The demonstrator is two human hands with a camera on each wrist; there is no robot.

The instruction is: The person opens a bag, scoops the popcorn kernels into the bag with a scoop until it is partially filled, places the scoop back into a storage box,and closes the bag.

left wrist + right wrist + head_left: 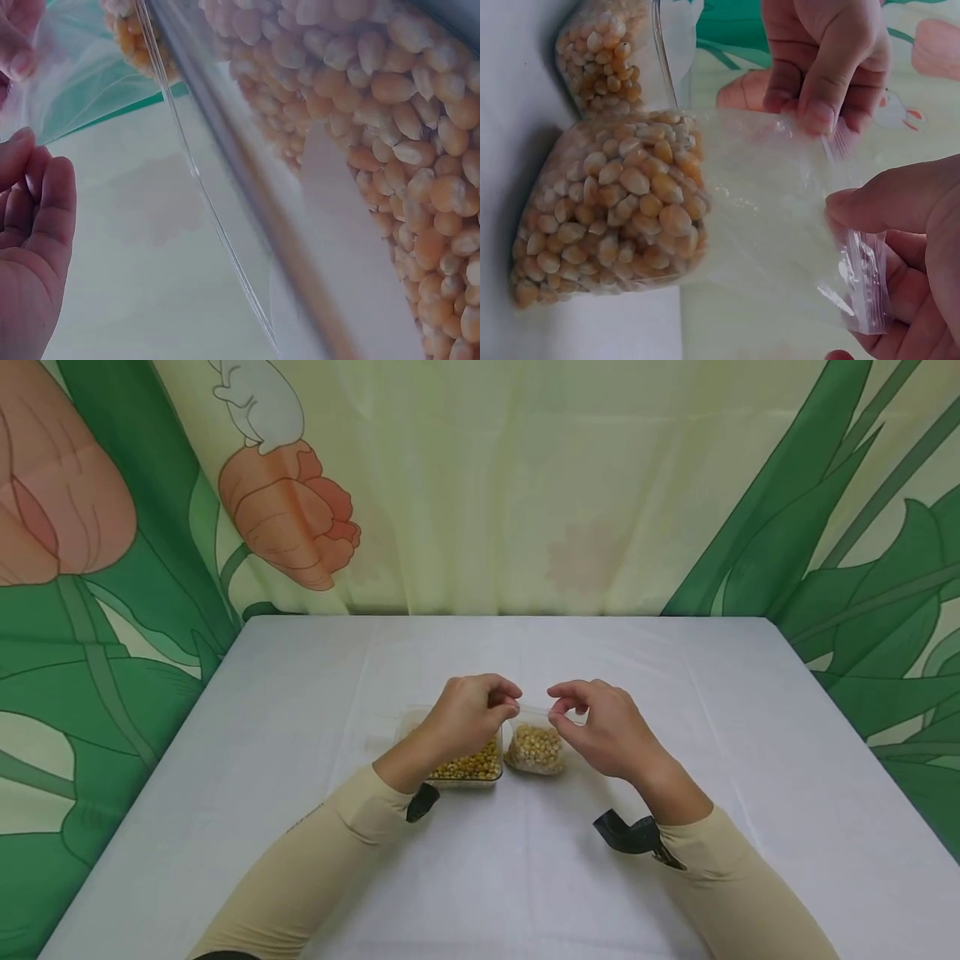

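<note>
A clear zip bag of corn kernels stands on the white table, kernels in its lower part and its upper part flat and see-through. In the right wrist view, my left hand pinches one end of the bag's zip strip between thumb and fingers. The other end of that strip is between the thumb and fingers of my right hand. Just left of the bag is a clear plastic box of loose corn kernels, partly hidden under my left hand and forearm.
A white cloth covers the table. Behind it hangs a printed curtain with flowers and leaves. Part of the clear box's wall crosses the left wrist view close up.
</note>
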